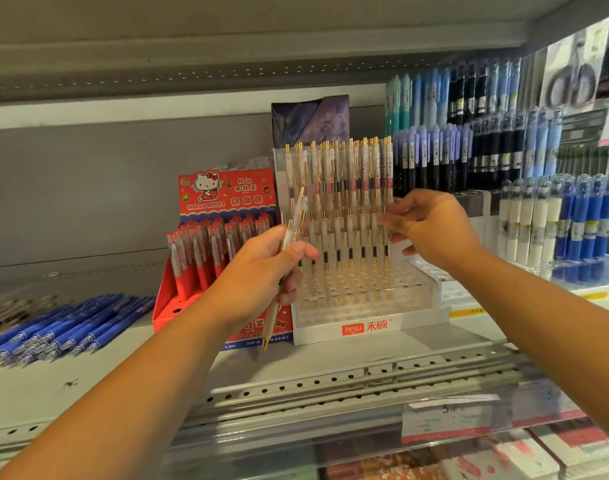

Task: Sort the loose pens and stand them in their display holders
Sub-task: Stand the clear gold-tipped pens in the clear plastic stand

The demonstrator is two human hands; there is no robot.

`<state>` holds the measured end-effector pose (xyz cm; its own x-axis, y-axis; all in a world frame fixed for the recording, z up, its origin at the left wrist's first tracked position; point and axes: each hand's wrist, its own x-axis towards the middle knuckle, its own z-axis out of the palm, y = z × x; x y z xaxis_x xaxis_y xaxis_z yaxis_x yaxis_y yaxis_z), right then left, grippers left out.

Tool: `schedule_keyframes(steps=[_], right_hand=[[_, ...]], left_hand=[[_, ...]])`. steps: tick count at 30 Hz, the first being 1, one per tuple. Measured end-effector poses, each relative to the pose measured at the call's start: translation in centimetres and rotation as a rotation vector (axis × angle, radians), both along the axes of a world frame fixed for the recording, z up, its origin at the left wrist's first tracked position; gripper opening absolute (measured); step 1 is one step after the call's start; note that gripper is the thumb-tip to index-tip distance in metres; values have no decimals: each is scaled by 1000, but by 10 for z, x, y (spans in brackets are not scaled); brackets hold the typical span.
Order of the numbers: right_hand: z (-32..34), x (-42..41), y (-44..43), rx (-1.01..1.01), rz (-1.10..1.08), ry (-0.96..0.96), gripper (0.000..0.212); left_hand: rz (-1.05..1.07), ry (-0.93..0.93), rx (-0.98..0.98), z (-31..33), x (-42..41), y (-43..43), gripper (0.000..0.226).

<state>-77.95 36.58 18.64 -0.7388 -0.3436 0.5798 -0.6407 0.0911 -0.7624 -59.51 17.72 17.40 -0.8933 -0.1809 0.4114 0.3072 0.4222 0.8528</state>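
Observation:
A clear tiered display holder point(365, 306) with a white "hesu" base stands mid-shelf, and several clear gold-trimmed pens point(344, 174) stand in its back rows. My left hand point(261, 271) grips a few of the same clear gold pens point(289, 244), tips pointing down, just left of the holder. My right hand point(431, 230) reaches in from the right. Its fingertips touch the rightmost standing pens in the middle row. A pile of loose blue pens point(71, 327) lies flat on the shelf at the left.
A red Hello Kitty pen box point(223, 216) stands left of the clear holder. Racks of blue, black and white pens point(538, 188) fill the right side. The shelf's perforated front rail point(331, 386) runs below with price tags point(448, 420). Another shelf hangs overhead.

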Motion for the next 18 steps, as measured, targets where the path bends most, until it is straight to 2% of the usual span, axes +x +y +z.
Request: schedule_keyframes(steps=[4,6,10,12,13,14,16,18], right_hand=[[-1,0,2,10,-23,6,8],[-2,1,3,17,-39,24,7],[-4,4,4,47,-89,131,16],[-3,6,3,0,-129,162,6],[-2,8,2,-33,-160,180,7],[-1,11,1,-69,-184,198,18],[2,22,-3,-109,-156,259,24],[4,38,-7,-80,-54,325,17]], left_hand=[[-52,27,11,1,0,1,24],[-61,52,62,1,0,2,30],[9,92,41,1,0,2,13],[40,109,41,1,0,1,8],[54,112,39,1,0,1,7],[65,112,30,1,0,1,7],[66,112,11,1,0,3,8],[45,120,18,1,0,4,10]])
